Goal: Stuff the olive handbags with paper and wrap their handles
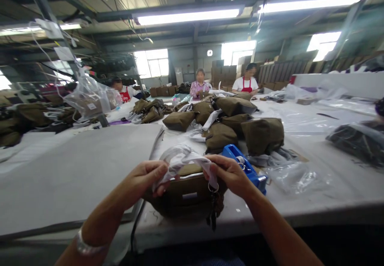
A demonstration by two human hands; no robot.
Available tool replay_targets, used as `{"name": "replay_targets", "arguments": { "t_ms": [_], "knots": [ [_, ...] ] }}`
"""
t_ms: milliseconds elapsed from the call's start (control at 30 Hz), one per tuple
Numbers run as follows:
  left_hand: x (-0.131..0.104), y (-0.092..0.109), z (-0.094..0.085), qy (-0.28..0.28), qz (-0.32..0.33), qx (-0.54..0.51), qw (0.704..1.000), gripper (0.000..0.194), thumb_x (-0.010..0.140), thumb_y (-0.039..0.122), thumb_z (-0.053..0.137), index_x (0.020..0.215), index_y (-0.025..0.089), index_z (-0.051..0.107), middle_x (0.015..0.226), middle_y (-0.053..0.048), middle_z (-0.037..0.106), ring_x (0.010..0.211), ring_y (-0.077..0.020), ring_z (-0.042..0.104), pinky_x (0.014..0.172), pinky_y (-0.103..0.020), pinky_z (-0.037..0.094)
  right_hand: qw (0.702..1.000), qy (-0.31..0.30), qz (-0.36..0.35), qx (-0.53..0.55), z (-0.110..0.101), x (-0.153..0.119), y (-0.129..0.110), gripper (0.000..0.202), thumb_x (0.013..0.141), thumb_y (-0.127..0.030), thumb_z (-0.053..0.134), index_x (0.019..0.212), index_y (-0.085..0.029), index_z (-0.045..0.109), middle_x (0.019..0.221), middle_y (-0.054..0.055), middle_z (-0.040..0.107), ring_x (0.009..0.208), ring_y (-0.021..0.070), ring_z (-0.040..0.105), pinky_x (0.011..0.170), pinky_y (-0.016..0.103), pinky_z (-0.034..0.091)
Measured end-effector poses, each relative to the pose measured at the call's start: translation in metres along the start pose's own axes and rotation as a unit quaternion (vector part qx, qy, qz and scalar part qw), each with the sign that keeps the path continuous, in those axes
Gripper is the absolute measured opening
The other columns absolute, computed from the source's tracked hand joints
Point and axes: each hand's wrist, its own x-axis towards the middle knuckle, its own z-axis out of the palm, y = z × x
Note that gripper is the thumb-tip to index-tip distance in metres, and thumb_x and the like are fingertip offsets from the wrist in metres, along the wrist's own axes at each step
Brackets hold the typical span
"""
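An olive-green zippered bag (180,202) sits at the table's front edge, with a small pale label on its side and a metal zipper along the top. Over it arches a handle wrapped in white tissue paper (183,154). My left hand (153,176) pinches the wrapping at its left end, thumb on top. On the other end, my right hand (223,170) has its fingers closed on the same wrapped handle. A metal ring with a dark strap or tassel (215,206) hangs at the bag's right side. Fingertips behind the paper are partly hidden.
Just behind the bag stands a blue tape dispenser (244,168). Several olive bags (222,136) are heaped farther back. Clear plastic (300,174) lies at the right, near a dark plastic-wrapped bundle (357,138). A grey sheet-covered table (75,170) adjoins at left. Several people (246,83) are beyond.
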Motion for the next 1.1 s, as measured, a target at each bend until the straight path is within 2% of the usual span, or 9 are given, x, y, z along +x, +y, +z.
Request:
{"name": "replay_targets", "arguments": {
  "t_ms": [133, 267, 367, 467, 633, 733, 800, 900, 1100],
  "knots": [
    [0.005, -0.007, 0.003, 0.104, -0.028, -0.153, 0.982, 0.064, 0.089, 0.070, 0.053, 0.054, 0.017, 0.050, 0.037, 0.009, 0.026, 0.035, -0.0050, 0.022, 0.039, -0.019, 0.021, 0.980, 0.030, 0.021, 0.198, 0.005, 0.005, 0.009, 0.036, 0.096, -0.046, 0.062, 0.124, -0.024, 0.063, 0.064, -0.005, 0.053, 0.054, 0.0090, 0.046, 0.051, 0.020, 0.037],
    [0.001, -0.002, 0.019, 0.230, 0.054, 0.050, 0.971, 0.056, 0.094, 0.065, 0.051, 0.068, 0.016, 0.062, 0.050, 0.001, 0.052, 0.043, -0.0107, 0.046, 0.045, -0.022, 0.038, 0.974, 0.067, -0.032, 0.216, 0.013, 0.006, 0.014, 0.044, 0.092, -0.058, 0.062, 0.122, -0.025, 0.065, 0.066, -0.005, 0.046, 0.054, 0.0090, 0.040, 0.049, 0.020, 0.032],
    [0.000, 0.009, 0.025, 0.367, 0.221, 0.339, 0.838, 0.046, 0.090, 0.057, 0.064, 0.115, 0.019, 0.068, 0.113, -0.012, 0.072, 0.101, -0.0265, 0.068, 0.086, -0.036, 0.055, 0.990, 0.089, -0.083, 0.065, 0.015, 0.004, 0.011, 0.050, 0.085, -0.051, 0.075, 0.127, -0.028, 0.063, 0.084, -0.001, 0.059, 0.069, 0.0126, 0.053, 0.060, 0.022, 0.043],
    [0.010, 0.016, 0.027, 0.302, 0.307, 0.488, 0.759, 0.069, 0.087, 0.064, 0.063, 0.141, 0.022, 0.053, 0.150, -0.016, 0.051, 0.137, -0.0344, 0.049, 0.109, -0.045, 0.045, 0.977, 0.123, -0.143, -0.101, 0.019, 0.003, 0.005, 0.033, 0.088, -0.035, 0.075, 0.119, -0.027, 0.068, 0.106, 0.003, 0.069, 0.094, 0.0179, 0.064, 0.081, 0.027, 0.050],
    [0.027, 0.022, 0.025, 0.134, 0.152, 0.427, 0.881, 0.056, 0.099, 0.063, 0.039, 0.107, 0.017, 0.070, 0.091, -0.009, 0.074, 0.081, -0.0229, 0.070, 0.068, -0.030, 0.054, 0.909, 0.245, -0.255, -0.223, 0.024, 0.009, -0.001, 0.019, 0.091, -0.024, 0.070, 0.111, -0.025, 0.072, 0.099, 0.004, 0.072, 0.088, 0.0178, 0.067, 0.080, 0.029, 0.054],
    [0.029, 0.023, 0.022, 0.016, 0.002, 0.223, 0.975, 0.059, 0.092, 0.070, 0.046, 0.074, 0.017, 0.062, 0.053, 0.002, 0.051, 0.045, -0.0114, 0.047, 0.043, -0.022, 0.036, 0.912, 0.227, -0.251, -0.231, 0.025, 0.016, -0.001, 0.022, 0.095, -0.027, 0.066, 0.116, -0.026, 0.073, 0.111, 0.006, 0.073, 0.102, 0.0207, 0.067, 0.091, 0.033, 0.053],
    [0.030, 0.024, 0.017, -0.028, -0.057, 0.048, 0.997, 0.057, 0.088, 0.071, 0.054, 0.074, 0.016, 0.061, 0.047, 0.007, 0.040, 0.038, -0.0067, 0.033, 0.038, -0.019, 0.026, 0.930, 0.171, -0.233, -0.227, 0.023, 0.019, 0.000, 0.028, 0.097, -0.029, 0.063, 0.124, -0.026, 0.070, 0.117, 0.006, 0.073, 0.106, 0.0210, 0.068, 0.095, 0.034, 0.053],
    [0.036, 0.025, 0.007, 0.086, -0.054, -0.082, 0.991, 0.051, 0.081, 0.065, 0.070, 0.080, 0.014, 0.064, 0.049, 0.009, 0.035, 0.040, -0.0039, 0.026, 0.037, -0.015, 0.020, 0.944, 0.149, -0.199, -0.216, 0.014, 0.014, 0.004, 0.035, 0.096, -0.032, 0.065, 0.130, -0.026, 0.066, 0.121, 0.006, 0.072, 0.110, 0.0212, 0.068, 0.097, 0.034, 0.053],
    [0.047, 0.026, -0.013, 0.416, 0.096, -0.063, 0.902, 0.033, 0.082, 0.045, 0.078, 0.078, 0.014, 0.069, 0.053, 0.008, 0.041, 0.045, -0.0027, 0.033, 0.040, -0.017, 0.023, 0.906, 0.379, -0.046, -0.181, -0.030, -0.030, 0.031, 0.021, 0.096, -0.036, 0.064, 0.111, -0.025, 0.074, 0.095, 0.004, 0.077, 0.083, 0.0199, 0.073, 0.081, 0.034, 0.058]
  ]
}}
